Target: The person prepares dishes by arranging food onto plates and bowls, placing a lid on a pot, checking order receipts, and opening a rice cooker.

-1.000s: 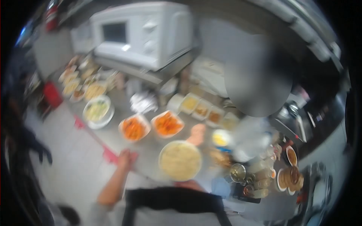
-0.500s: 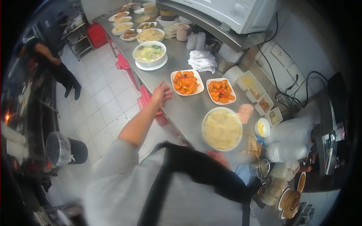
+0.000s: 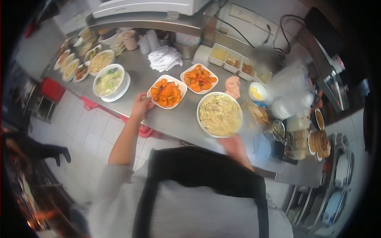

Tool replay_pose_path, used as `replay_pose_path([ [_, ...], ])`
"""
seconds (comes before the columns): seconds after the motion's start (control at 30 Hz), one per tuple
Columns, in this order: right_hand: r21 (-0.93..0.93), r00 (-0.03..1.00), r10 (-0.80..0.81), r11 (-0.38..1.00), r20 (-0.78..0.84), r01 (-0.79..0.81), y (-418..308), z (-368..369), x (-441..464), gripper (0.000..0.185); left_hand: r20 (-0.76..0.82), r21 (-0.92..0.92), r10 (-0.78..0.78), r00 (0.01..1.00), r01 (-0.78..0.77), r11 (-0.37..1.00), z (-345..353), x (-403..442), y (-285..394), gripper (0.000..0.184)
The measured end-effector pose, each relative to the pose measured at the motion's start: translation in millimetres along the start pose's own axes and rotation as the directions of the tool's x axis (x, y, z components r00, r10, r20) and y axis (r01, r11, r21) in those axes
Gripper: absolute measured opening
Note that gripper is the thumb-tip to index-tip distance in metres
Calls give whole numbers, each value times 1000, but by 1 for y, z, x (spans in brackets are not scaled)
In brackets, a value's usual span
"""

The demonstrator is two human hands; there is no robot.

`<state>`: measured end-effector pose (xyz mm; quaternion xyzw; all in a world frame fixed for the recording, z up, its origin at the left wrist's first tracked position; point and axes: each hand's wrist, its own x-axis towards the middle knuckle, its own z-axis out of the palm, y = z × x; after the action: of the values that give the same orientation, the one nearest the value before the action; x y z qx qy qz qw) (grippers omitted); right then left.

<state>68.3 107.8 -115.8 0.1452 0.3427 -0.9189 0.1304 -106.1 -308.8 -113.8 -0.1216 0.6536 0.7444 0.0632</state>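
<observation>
The left hand (image 3: 141, 106) grips the square dish (image 3: 183, 91) at eight o'clock, likely for control; the right hand (image 3: 235, 147), at the round bowl's (image 3: 199, 119) six o'clock, blurs, fingers unclear.

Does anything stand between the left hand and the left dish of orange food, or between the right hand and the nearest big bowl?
Nothing visible: the left hand touches the left dish, and the blurred right hand is at the bowl.

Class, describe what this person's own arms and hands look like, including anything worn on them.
Left hand: no glove; a loose, plain grey sleeve ends near the elbow, leaving the forearm and wrist bare. Right hand: no glove visible, but blurred; its sleeve's end cannot be made out.
</observation>
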Motion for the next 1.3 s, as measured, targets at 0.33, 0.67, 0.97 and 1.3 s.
replay_pose_path([
  [0.33, -37, 988, -9, 999, -153, 4, 19, 29, -11, 57, 364, 158, -292, 884, 251, 955, 7, -26, 41, 48],
  [0.67, -54, 943, -95, 995, -320, 81, 87, 39, -100, 75, 572, -61, -262, 777, 358, 932, 49, -71, 3, 38],
  [0.97, 172, 955, -125, 970, -268, 175, 75, -14, -170, 70, 126, -98, -78, 989, 90, 991, 76, -106, -50, 13],
  [1.3, 44, 944, -102, 992, -314, 122, 28, -86, -263, 68, 228, -538, -57, 972, 174, 824, 154, -163, -70, 69],
])
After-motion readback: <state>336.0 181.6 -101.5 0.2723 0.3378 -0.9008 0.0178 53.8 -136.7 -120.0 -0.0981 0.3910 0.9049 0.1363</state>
